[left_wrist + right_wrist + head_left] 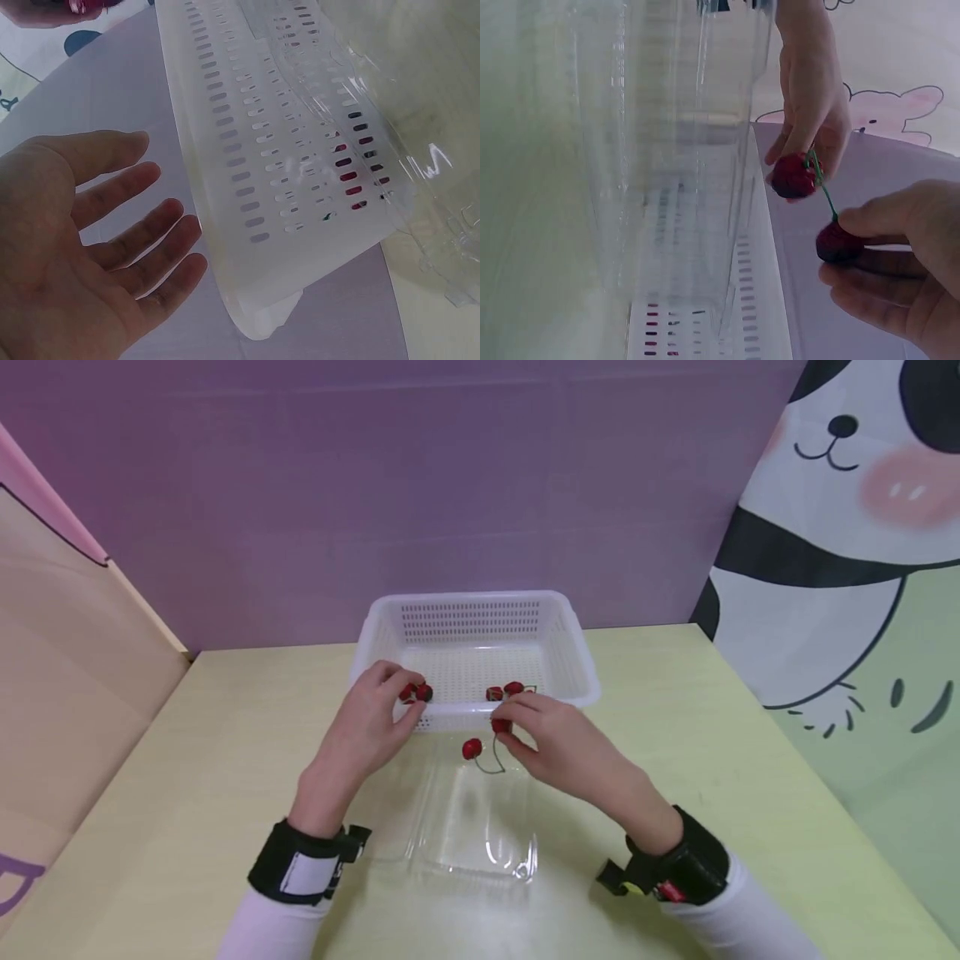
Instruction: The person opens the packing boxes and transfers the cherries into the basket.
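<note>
My right hand [566, 750] pinches a red cherry [838, 242] between thumb and fingers, just in front of the basket's near rim. Joined to it by a green stem, a second cherry [472, 749] dangles to its left over the clear plastic container [476, 827]. My left hand [97, 225] is empty beside the white basket's [217, 127] near rim, fingers loosely spread and slightly bent. Inside the white basket, dark red cherries [423, 692] lie beyond the left fingertips in the head view, and more cherries [513, 687] lie near the right hand.
The clear container lies open in front of the basket on the pale wooden table [210, 810]. A purple backdrop [450, 485] rises behind the basket. At the right hangs a panel with a panda drawing [817, 602].
</note>
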Demonstrator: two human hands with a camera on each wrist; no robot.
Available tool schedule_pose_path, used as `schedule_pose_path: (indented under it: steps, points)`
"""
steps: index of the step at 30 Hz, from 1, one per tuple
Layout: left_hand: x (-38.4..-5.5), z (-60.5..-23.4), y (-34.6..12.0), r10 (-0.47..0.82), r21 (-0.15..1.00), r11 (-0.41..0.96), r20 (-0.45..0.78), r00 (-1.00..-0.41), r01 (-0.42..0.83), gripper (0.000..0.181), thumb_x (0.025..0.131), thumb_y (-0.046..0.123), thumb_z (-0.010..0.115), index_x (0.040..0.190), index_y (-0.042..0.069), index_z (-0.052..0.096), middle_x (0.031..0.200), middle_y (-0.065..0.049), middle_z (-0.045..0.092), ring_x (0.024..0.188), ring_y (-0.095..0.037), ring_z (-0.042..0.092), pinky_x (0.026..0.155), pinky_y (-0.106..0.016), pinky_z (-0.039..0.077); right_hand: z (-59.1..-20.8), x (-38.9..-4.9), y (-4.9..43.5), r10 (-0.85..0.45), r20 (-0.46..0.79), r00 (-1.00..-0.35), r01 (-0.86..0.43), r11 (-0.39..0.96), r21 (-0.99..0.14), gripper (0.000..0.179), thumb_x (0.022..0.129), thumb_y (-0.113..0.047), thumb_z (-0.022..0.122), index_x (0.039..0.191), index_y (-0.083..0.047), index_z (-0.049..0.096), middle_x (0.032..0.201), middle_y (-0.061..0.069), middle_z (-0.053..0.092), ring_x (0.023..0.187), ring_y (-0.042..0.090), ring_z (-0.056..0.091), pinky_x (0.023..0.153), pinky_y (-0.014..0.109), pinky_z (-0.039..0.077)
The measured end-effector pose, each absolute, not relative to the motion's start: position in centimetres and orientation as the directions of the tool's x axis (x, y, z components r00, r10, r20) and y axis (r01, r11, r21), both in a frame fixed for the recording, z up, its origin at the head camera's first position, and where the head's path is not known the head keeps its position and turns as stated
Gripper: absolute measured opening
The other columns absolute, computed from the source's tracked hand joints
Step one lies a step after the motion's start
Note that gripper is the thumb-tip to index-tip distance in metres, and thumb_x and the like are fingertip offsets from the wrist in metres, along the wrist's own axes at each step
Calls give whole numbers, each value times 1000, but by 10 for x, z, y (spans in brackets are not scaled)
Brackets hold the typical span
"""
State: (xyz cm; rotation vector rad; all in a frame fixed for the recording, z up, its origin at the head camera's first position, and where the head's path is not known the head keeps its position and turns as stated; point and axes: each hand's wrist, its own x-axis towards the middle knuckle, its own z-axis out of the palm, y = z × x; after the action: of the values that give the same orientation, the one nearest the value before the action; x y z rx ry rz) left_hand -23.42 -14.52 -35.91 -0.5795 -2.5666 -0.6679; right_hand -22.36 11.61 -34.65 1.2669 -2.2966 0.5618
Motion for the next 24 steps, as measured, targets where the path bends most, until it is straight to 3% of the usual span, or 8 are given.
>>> schedule_pose_path:
  steps: [9,24]
  points:
    - [-235,-359,-144,305,344,787,504,-808,512,24,87,9,74,109,2,67,104,-7,55,90,-20,57,77,-28,45,-351,-248,134,-453,674,-584,-755,608,-245,19,85,-4,76,102,0,69,100,5,66,85,17,65,71,22,49]
    - [-234,-356,-147,308,343,781,514,-800,521,24,87,10,74,108,2,67,104,-7,56,90,-20,56,76,-28,45,-365,-274,149,-288,698,-656,-656,675,-338,18,86,-1,75,102,2,68,100,10,66,87,24,65,76,31,51]
